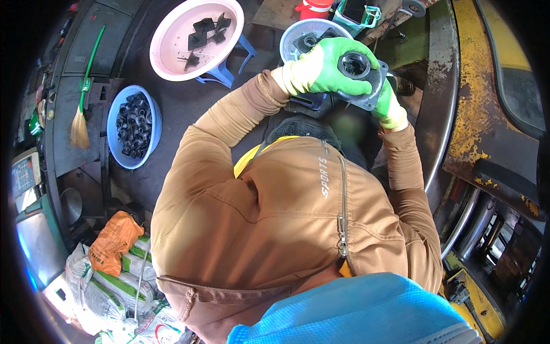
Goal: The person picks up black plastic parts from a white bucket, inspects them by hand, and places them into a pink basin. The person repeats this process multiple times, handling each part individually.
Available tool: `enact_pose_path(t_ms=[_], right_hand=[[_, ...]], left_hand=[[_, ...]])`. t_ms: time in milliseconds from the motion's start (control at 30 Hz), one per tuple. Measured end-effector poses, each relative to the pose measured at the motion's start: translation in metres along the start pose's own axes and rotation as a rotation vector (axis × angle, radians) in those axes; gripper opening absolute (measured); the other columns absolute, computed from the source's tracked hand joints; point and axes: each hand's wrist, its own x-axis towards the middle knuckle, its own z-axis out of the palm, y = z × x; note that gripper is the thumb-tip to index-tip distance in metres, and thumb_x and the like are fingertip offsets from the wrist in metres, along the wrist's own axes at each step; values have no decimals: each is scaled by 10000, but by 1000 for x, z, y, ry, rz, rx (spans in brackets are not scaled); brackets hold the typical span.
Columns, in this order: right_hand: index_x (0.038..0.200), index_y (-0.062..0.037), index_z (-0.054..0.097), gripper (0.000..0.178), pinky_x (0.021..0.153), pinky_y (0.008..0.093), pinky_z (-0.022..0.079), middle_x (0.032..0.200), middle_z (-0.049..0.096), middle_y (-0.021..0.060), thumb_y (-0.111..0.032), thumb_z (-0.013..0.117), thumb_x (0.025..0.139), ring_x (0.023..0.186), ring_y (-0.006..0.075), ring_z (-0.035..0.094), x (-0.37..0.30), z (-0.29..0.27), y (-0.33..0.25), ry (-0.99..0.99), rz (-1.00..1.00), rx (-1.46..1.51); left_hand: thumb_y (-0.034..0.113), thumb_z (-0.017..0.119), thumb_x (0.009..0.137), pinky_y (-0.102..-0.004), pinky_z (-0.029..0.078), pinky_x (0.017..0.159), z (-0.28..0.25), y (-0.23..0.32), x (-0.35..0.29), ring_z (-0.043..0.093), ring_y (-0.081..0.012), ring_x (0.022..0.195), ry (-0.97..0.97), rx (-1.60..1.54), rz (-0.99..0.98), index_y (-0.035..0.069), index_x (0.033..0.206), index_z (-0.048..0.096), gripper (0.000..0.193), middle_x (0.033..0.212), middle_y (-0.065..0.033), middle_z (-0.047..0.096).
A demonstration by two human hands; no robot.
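Both my hands wear green and pale yellow work gloves and hold up a black flanged part [375,87] with a square plate and a round collar. My left hand [329,64] wraps over the part, its fingers curled around the collar. On the part's other side, my right hand [391,108] grips the plate's edge; most of its fingers are hidden behind it. Just beyond my hands is a pale blue basket [287,41] with similar black parts [310,41] inside.
At the far left, a pink basin [166,46] with several black bladed pieces [201,33] rests on a blue stool [220,74]. A blue basin [116,143] full of black fittings [134,123] stands left. Yellow machinery [478,109] is close on my right. Sacks [117,292] lie lower left.
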Motion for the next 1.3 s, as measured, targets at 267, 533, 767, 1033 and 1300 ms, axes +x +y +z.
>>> enact_pose_path(t_ms=[267,533,767,1033,1300], right_hand=[[1255,-29,529,425,949,337,496,1251,586,99,-94,660,856,1118,205,586,8,-1,6,-11,-16,-307],[1182,-40,565,546,880,348,498,1140,632,104,-181,813,716,1035,208,612,10,15,25,144,-230,-246],[1261,-43,501,575,913,345,495,1189,602,106,-147,772,765,1083,224,592,11,34,16,293,-536,-700],[1303,-40,506,544,942,327,489,1252,581,86,-102,731,812,1129,180,570,1,29,-13,-112,-229,-660],[1182,-48,594,495,919,335,493,1138,643,94,-167,784,741,1053,218,615,-1,37,-16,-8,-209,-621]], left_hand=[[163,790,685,-328,481,908,-7,-14,3,622,-176,989,-129,-79,-31,53,1056,678,402,1043,-72,674],[158,794,680,-325,488,878,-5,-9,6,624,-172,963,-81,-116,-50,47,1031,682,385,1018,-71,672],[144,811,674,-322,520,831,8,7,3,644,-186,931,178,144,139,56,1034,673,395,1024,-80,661],[129,791,671,-327,502,872,-8,14,-1,633,-189,964,-84,-59,113,44,1012,670,371,1022,-82,669],[182,795,679,-313,505,872,-7,12,1,651,-168,917,-100,-166,41,41,1001,688,368,998,-83,693]])
